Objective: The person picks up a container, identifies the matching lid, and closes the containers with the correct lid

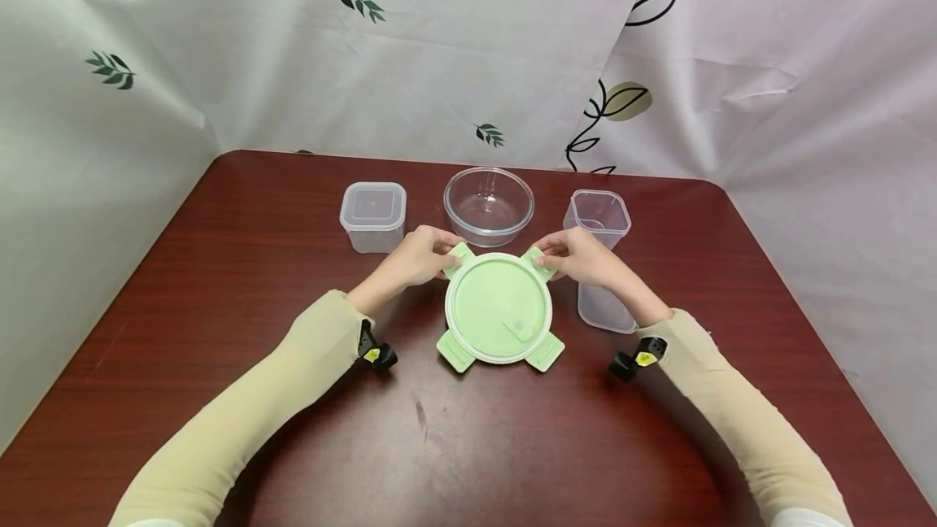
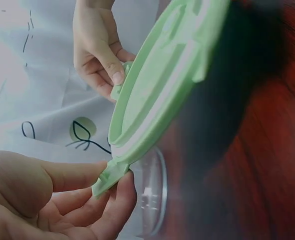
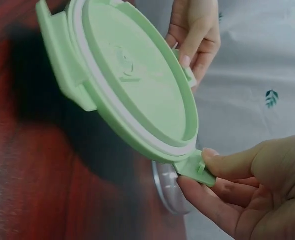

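Note:
A round green lid (image 1: 498, 307) with a white seal ring and locking flaps on its rim is held above the table, its inner side facing up. My left hand (image 1: 427, 254) pinches the flap at its far left between thumb and fingers. The far right flap is pinched by my right hand (image 1: 574, 255). In both wrist views the lid (image 2: 152, 85) hangs clear of the wood, its shadow below. Just beyond it stands a round glass bowl (image 1: 489, 206) without a cover.
On the left is a lidded square plastic box (image 1: 373, 214). An uncovered square plastic box (image 1: 599, 211) stands at the right, partly behind my right hand. Nearer lies a translucent plastic lid (image 1: 604, 309). The reddish-brown table (image 1: 483, 446) ends at a patterned curtain (image 1: 439, 47).

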{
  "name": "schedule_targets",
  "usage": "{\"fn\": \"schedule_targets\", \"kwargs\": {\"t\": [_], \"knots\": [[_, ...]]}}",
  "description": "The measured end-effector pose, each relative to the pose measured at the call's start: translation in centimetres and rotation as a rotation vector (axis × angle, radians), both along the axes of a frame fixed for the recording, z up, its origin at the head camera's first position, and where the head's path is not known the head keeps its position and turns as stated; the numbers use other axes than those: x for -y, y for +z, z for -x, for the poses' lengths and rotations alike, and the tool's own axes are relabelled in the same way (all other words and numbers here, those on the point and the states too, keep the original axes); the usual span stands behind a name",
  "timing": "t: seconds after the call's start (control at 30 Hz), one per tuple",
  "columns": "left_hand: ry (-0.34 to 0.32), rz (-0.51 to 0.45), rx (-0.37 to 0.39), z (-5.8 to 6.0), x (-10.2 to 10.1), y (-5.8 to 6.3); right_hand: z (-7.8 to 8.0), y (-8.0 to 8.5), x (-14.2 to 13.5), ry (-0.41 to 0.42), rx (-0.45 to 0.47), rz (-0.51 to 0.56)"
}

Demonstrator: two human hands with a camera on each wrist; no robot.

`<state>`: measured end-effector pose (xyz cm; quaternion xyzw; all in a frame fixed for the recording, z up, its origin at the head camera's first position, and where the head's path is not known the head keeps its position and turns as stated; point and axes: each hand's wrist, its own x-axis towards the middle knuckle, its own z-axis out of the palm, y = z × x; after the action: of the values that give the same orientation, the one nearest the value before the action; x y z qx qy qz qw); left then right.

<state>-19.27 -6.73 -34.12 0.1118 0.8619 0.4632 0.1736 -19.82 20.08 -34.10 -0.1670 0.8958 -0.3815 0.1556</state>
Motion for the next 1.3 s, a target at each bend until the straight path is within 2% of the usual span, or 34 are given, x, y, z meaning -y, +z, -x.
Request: {"fn": "schedule_targets", "kwargs": {"t": [0.27,0.5,0.67,0.93,1.3], "knots": [[-0.038,-0.014,-0.092,-0.1,0.2,1.5,-0.3,1.4,-0.4,0.023,-0.089,0.055],[-0.017,-0.039,-0.168,0.0,0.0,2.3,-0.8,2.8,-0.1,-0.031,-0.25,-0.046],[0.009,-0.019,-0.277,-0.2,-0.1,3.1,-1.3,3.5,0.0,-0.046,-0.329,-0.047],[0.032,-0.042,-0.494,-0.7,0.1,4.8,-2.0,5.2,0.2,-0.092,-0.529,-0.031],[-0.001,-0.125,-0.674,-0.7,0.3,6.5,-2.3,7.5,0.3,-0.142,-0.689,0.009]]}}
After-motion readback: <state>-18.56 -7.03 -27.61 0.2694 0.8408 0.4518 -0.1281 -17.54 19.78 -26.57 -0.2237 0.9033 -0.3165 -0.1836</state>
